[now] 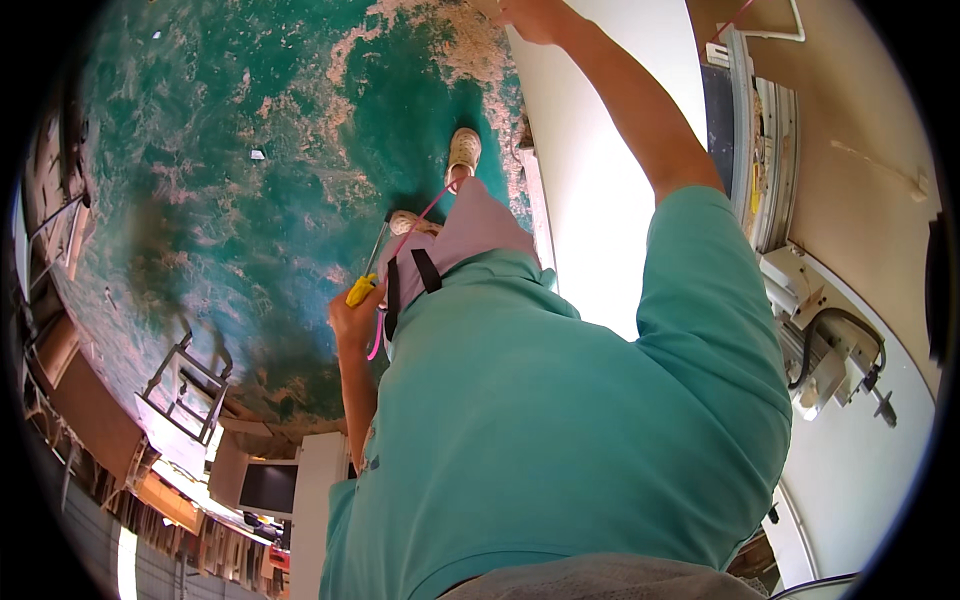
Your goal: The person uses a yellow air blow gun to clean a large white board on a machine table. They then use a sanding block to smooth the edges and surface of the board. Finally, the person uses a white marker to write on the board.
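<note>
**Yellow tool in one hand, other hand up on white panel**

Left hand [352, 318] closed round yellow-handled tool [361, 290] w/ pink cord [402, 243] running off it, held just beside the hip. Right hand [532, 17] well apart, arm stretched out to edge of white panel [590, 230]; its grip is cut off by frame, can't tell. Green floor [220, 170] beyond both.

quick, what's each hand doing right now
Left hand: closed on a yellow-handled tool.
Right hand: raised against the white panel; grip cannot be told.
</note>
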The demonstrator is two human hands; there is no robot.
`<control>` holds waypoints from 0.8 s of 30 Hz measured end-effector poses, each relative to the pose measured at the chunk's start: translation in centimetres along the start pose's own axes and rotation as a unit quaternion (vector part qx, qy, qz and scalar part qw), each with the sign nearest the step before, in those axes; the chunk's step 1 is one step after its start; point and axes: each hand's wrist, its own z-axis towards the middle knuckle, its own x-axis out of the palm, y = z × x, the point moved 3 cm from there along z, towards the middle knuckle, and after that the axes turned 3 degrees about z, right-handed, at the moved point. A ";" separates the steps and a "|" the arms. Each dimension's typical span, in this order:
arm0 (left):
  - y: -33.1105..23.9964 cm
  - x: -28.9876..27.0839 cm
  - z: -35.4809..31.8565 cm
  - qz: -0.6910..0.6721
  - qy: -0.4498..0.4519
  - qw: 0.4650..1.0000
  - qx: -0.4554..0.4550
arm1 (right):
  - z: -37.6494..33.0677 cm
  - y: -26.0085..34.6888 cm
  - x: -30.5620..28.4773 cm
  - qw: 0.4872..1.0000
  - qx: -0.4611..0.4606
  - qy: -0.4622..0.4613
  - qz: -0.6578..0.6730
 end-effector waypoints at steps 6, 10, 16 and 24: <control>4.4 2.1 -2.9 -0.015 0.036 0.997 0.072 | -20.5 18.3 2.5 0.987 0.052 0.148 0.017; 9.2 2.5 -7.1 -0.030 0.051 0.993 0.105 | -36.6 32.5 5.0 0.982 0.080 0.167 0.048; 20.8 5.1 -16.5 -0.066 0.098 0.989 0.090 | -50.4 40.6 10.5 0.969 0.206 0.048 0.128; 29.4 9.9 -28.4 -0.014 0.069 0.989 0.131 | -47.6 37.6 9.9 0.993 0.114 -0.003 -0.016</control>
